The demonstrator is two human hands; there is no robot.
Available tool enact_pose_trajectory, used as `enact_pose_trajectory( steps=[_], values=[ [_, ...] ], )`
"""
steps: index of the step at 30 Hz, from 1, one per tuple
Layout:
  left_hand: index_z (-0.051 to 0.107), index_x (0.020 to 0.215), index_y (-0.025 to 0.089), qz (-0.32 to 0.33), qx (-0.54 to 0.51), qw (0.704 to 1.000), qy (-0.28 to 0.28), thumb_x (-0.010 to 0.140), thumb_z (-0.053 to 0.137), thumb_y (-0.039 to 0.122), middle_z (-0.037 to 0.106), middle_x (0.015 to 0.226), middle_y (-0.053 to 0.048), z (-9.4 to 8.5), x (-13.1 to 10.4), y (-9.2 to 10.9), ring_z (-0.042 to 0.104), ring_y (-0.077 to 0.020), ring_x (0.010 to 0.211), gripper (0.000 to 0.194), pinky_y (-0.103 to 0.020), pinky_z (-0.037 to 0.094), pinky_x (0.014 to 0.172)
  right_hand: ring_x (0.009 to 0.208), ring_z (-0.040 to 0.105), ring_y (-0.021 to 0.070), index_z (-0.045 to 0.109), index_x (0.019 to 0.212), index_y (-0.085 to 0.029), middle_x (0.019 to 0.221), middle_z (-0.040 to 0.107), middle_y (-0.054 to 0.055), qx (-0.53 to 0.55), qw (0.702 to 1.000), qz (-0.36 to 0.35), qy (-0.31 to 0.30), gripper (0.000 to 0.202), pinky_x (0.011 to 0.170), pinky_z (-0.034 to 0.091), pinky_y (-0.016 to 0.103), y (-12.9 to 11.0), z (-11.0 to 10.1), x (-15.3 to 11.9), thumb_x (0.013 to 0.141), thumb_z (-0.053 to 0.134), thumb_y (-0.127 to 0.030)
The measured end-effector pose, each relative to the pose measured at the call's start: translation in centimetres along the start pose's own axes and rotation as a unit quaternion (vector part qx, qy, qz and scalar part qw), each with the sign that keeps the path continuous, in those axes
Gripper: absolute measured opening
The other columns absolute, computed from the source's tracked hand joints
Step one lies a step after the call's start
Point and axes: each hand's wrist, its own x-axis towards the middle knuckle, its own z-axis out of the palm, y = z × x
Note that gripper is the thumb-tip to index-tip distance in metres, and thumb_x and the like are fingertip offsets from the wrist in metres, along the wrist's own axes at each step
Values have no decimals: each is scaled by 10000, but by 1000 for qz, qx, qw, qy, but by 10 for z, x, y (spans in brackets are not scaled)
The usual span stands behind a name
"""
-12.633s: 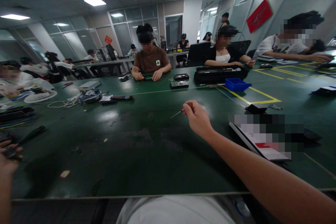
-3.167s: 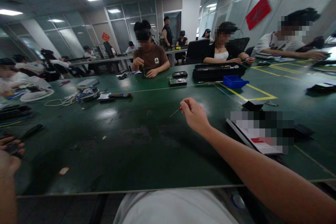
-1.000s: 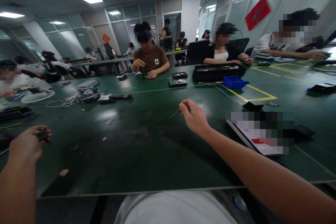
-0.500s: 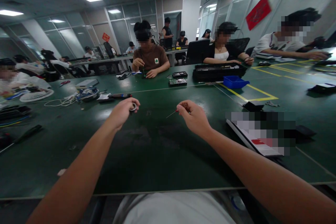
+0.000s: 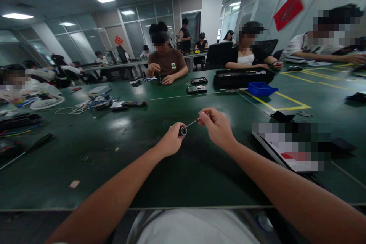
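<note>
Near the middle of the green table [image 5: 160, 183], my left hand [image 5: 170, 140] is closed around a small dark round part [image 5: 183, 131] with a pale ring at its end. My right hand [image 5: 216, 125] pinches a thin screwdriver [image 5: 192, 123] by its red end, the rest of the handle being hidden by the fingers. The metal shaft points left and down, its tip at or very near the ringed part. Whether the two touch, I cannot tell.
A blue tray [image 5: 261, 89] and a long black casing [image 5: 243, 78] lie at the back right. Circuit boards [image 5: 197, 89] are beyond my hands, a pixelated booklet [image 5: 286, 152] at the right, cables [image 5: 98, 102] at the left. A person in brown [image 5: 168, 63] sits opposite.
My left hand has moved right with the ringed part, from well apart to close beside the screwdriver. The right hand still holds the screwdriver, and the view has shifted slightly.
</note>
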Motion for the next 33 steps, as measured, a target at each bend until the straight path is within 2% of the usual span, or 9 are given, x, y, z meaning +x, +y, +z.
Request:
enact_pose_trajectory(
  steps=[4,11,15,19,23,26,28,31,33],
  values=[
    [541,1223,192,29,-11,999,16,877,557,120,588,1242,-97,-3,1,2,542,-245,1171,354,-427,404,1070,744,664,189,609,938,-208,784,688,32,-37,999,-3,-1,212,707,509,337,-1,0,-1,941,525,-402],
    [547,1257,227,45,-20,999,12,897,557,154,604,1260,-68,-4,2,-5,547,-239,1187,367,-428,399,1085,737,692,195,630,928,-204,786,717,39,-51,999,9,-4,235,690,512,331,1,-1,1,925,553,-426],
    [540,1297,244,30,-7,999,20,908,571,188,607,1289,-65,-7,3,-8,548,-251,1201,394,-446,390,1092,674,678,187,653,863,-205,718,713,25,-105,994,16,15,268,645,474,313,-1,-1,2,895,608,-467],
    [555,1289,250,42,22,998,28,904,589,196,602,1292,-63,-10,3,-9,538,-255,1203,389,-457,374,1096,565,601,168,645,776,-209,615,659,7,-165,986,18,27,336,568,404,305,-2,-1,1,874,622,-530],
    [558,1290,247,55,38,998,18,909,587,205,614,1222,-66,-10,2,-11,547,-252,1155,385,-466,378,1083,642,615,172,626,904,-212,757,700,23,-144,989,-10,-29,206,601,420,304,0,-1,0,924,547,-401],
    [562,1288,232,51,35,998,11,901,579,185,610,1200,-77,-10,1,-12,558,-249,1126,389,-441,415,1048,738,637,183,599,967,-222,846,705,25,-128,989,-29,-60,123,669,444,309,1,-2,1,912,514,-292],
    [560,1290,227,49,28,998,11,896,581,179,604,1204,-79,-10,1,-12,563,-245,1127,398,-425,424,1046,707,629,184,609,940,-223,778,685,12,-134,989,-17,-63,150,659,433,309,1,-2,2,925,499,-325],
    [560,1292,228,57,23,998,14,897,585,181,601,1217,-74,-10,0,-10,561,-242,1143,399,-416,423,1054,629,598,184,643,857,-221,660,638,5,-165,985,5,-44,324,612,394,312,0,-3,3,972,429,-436],
    [564,1289,229,59,22,998,11,898,588,182,604,1210,-71,-10,0,-10,564,-239,1134,395,-412,428,1047,631,592,184,659,877,-220,694,657,16,-179,983,2,-34,333,610,385,314,0,-3,3,978,413,-422]
  ],
)
